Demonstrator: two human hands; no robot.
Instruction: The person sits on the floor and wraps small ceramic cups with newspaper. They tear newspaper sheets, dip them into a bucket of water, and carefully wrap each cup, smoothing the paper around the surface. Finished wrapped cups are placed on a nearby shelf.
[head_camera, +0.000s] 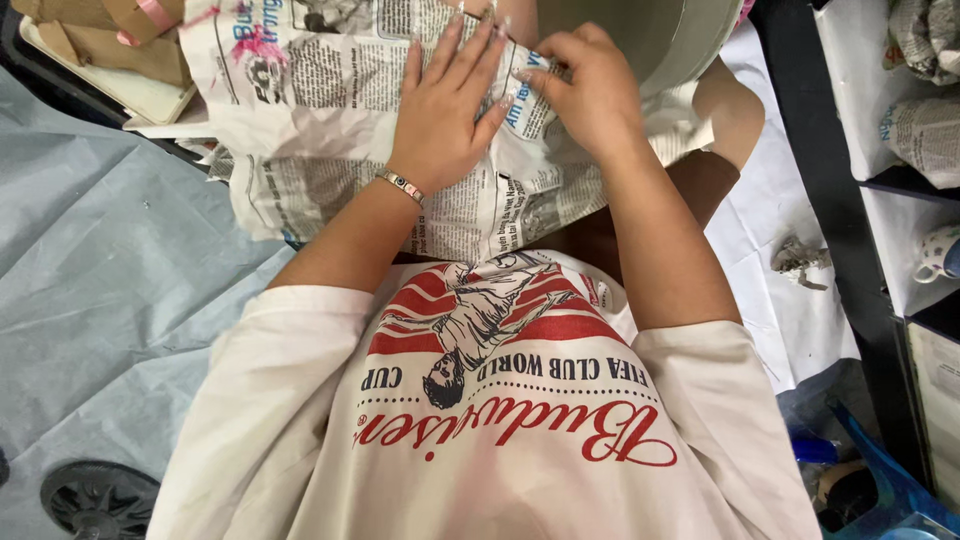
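My left hand (445, 115) lies flat, fingers spread, on a crumpled sheet of newspaper (320, 110) wrapped over something on my lap. A thin bracelet (402, 184) circles that wrist. My right hand (592, 92) pinches a fold of the same newspaper just right of the left hand's fingertips. Behind the hands, a large grey rounded object (660, 35) sticks out from under the paper at the top. What the paper covers is hidden.
Cardboard pieces (110, 40) lie at the top left. A pale blue sheet (100, 270) covers the floor on the left, with a black wheel (95, 497) low down. A dark shelf (850, 250) on the right holds paper-wrapped items and a spotted mug (940, 252).
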